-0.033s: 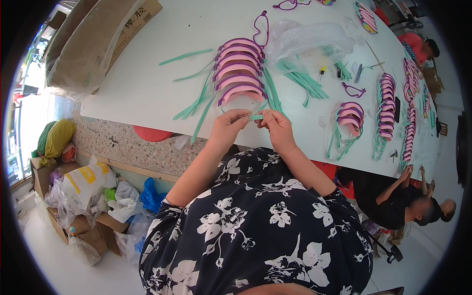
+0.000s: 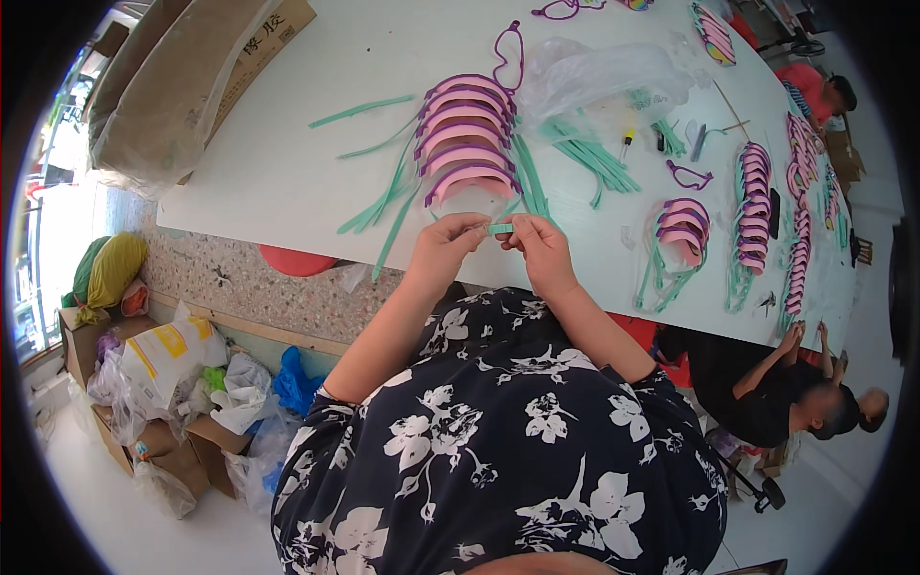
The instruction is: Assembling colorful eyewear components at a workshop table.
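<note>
Right at the middle of the frame, the left hand [image 2: 448,241] and the right hand [image 2: 539,245] meet above the near edge of the table, each pinching one end of a short, flat strip of pale green rubbery band [image 2: 500,229] between closed fingertips, so the strip spans the small gap between them. Just beyond the hands, toward the upper middle, sits a stack of curved pink foam visor bands with purple rims [image 2: 467,139], overlapping like scales, with long loose green straps [image 2: 388,196] fanning out from under it to the left. Upper right of the stack lies a crumpled clear plastic bag [image 2: 599,79], thin and glossy, next to a bundle of more green strips [image 2: 592,158]. Further rows of the same pink and purple visors [image 2: 754,192] line the right side. All of it rests on a smooth white table [image 2: 278,144] over a speckled stone floor [image 2: 240,278]. A brown cardboard box [image 2: 192,67] sits at the upper left corner, and plastic bags and boxes [image 2: 172,383] crowd the lower left. Another person in dark clothing [image 2: 776,393] sits at the lower right.
</note>
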A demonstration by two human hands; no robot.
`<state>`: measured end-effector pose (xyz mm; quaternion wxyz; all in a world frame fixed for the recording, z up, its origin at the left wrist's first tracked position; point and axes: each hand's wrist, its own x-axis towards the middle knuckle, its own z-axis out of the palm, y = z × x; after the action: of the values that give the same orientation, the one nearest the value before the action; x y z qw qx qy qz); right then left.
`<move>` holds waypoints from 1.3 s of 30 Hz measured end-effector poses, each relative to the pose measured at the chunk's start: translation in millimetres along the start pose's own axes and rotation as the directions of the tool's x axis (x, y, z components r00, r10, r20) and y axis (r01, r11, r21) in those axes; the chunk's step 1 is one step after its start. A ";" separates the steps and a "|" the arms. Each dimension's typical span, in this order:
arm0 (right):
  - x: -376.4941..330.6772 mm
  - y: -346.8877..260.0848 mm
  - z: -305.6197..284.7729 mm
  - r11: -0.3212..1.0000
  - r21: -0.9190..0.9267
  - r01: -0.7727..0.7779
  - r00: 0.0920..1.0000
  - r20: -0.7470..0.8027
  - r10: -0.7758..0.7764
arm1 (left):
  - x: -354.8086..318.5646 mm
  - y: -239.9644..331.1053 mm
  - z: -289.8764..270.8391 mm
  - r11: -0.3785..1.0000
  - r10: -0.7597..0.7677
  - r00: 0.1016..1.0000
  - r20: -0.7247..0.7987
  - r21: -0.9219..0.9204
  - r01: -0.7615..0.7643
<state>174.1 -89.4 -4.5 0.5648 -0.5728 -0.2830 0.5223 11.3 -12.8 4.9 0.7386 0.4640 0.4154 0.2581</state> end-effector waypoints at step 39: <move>4.8 -2.7 -20.6 0.981 -0.160 0.114 0.977 0.200 -0.081 | 2.1 18.8 11.7 0.672 0.251 0.943 0.218 0.662 -0.332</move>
<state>195.1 -91.7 -7.1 0.5087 -0.5513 -0.4077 0.5206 22.5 -8.5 23.7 0.4828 0.7786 0.3612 0.1739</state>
